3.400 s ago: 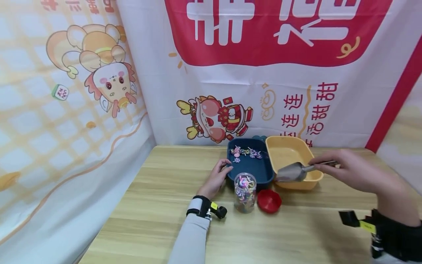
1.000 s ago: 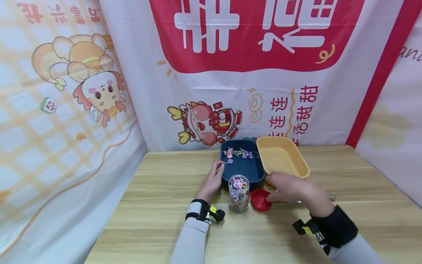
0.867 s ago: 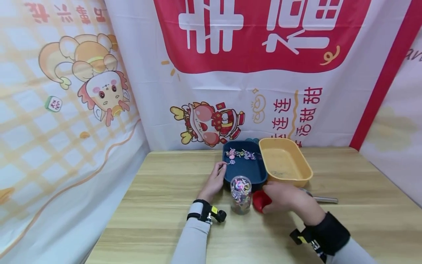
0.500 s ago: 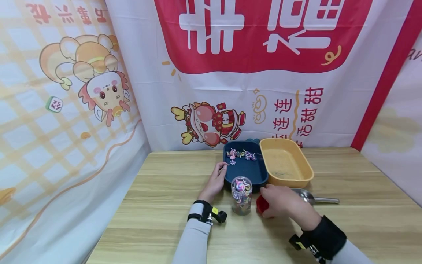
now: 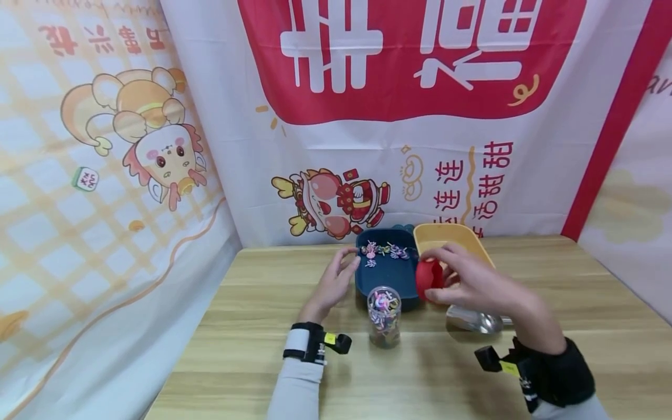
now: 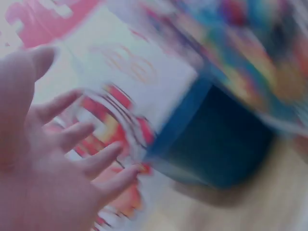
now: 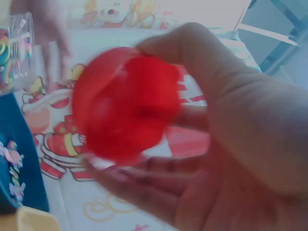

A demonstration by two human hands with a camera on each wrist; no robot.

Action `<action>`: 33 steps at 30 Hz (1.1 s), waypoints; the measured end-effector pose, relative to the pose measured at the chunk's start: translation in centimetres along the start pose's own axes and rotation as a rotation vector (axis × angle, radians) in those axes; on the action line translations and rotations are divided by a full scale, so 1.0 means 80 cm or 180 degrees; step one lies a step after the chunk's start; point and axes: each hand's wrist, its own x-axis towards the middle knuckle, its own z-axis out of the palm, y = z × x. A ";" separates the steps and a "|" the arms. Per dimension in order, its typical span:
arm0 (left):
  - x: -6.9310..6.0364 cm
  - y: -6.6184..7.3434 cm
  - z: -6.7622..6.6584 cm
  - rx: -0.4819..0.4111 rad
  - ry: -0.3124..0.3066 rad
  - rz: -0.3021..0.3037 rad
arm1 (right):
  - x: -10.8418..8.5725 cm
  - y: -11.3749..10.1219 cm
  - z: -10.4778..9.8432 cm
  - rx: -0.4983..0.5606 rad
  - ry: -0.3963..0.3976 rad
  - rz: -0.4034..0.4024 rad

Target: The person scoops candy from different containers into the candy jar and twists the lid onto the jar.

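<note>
My right hand (image 5: 472, 283) holds a red, cup-shaped lid (image 5: 429, 280) between thumb and fingers, raised in front of the yellow basin (image 5: 446, 233). In the right wrist view the lid (image 7: 125, 106) is blurred. My left hand (image 5: 332, 286) is beside the left wall of the dark blue basin (image 5: 391, 280); in the left wrist view its fingers (image 6: 103, 161) are spread, with nothing in them. An uncovered clear jar (image 5: 385, 318) full of colourful lollipop-like candies stands before the blue basin. Several such candies (image 5: 385, 251) lie in that basin.
A metal scoop (image 5: 475, 321) lies on the wooden table (image 5: 252, 350) in front of the yellow basin, partly behind my right forearm. The two basins stand side by side against a printed cloth backdrop (image 5: 325, 140).
My right hand has put the metal scoop down on the table, then picked up the red lid and raised it. My left hand has come away from the blue basin's rim, its fingers opening.
</note>
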 end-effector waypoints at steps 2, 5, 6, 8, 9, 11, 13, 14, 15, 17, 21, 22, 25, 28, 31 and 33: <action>-0.011 0.018 -0.004 0.0060 -0.0352 0.0136 | 0.007 0.002 0.003 0.0040 0.0202 -0.0118; -0.026 0.036 -0.010 0.0096 -0.0980 0.0314 | 0.019 -0.001 0.012 0.0091 0.0394 -0.0190; -0.031 0.039 -0.012 0.0087 -0.1178 0.0348 | 0.023 -0.003 0.016 0.0105 0.0429 -0.0182; -0.037 0.039 -0.013 0.0068 -0.1492 0.0354 | 0.029 -0.006 0.022 0.0152 0.0475 -0.0193; -0.038 0.038 -0.013 0.0048 -0.1614 0.0317 | 0.032 -0.007 0.025 0.0194 0.0480 -0.0199; -0.039 0.035 -0.010 0.0053 -0.1744 0.0241 | 0.038 -0.009 0.032 0.0294 0.0478 -0.0243; -0.039 0.030 -0.006 0.0111 -0.1737 0.0141 | 0.043 -0.010 0.040 0.0384 0.0450 -0.0293; -0.039 0.027 -0.004 0.0161 -0.1708 0.0066 | 0.045 -0.009 0.044 0.0418 0.0413 -0.0286; -0.039 0.024 -0.001 0.0211 -0.1692 0.0011 | 0.046 -0.008 0.049 0.0403 0.0370 -0.0267; -0.040 0.020 0.002 0.0247 -0.1646 -0.0093 | 0.048 -0.006 0.056 0.0297 0.0264 -0.0199; -0.043 0.016 0.009 0.0316 -0.1605 -0.0118 | 0.047 -0.001 0.066 0.0004 0.0026 -0.0057; -0.043 0.016 0.010 0.0339 -0.1590 -0.0099 | 0.047 -0.001 0.067 -0.0041 -0.0024 -0.0072; -0.043 0.016 0.015 0.0380 -0.1599 -0.0029 | 0.046 0.000 0.066 -0.0044 -0.0172 -0.0120; -0.042 0.016 0.018 0.0348 -0.1638 -0.0012 | 0.043 -0.002 0.064 -0.0065 -0.0348 -0.0196; -0.043 0.015 0.021 0.0288 -0.1665 -0.0007 | 0.041 -0.004 0.063 -0.0175 -0.0484 -0.0246; -0.042 0.014 0.024 0.0240 -0.1665 0.0006 | 0.040 -0.005 0.062 -0.0266 -0.0544 -0.0301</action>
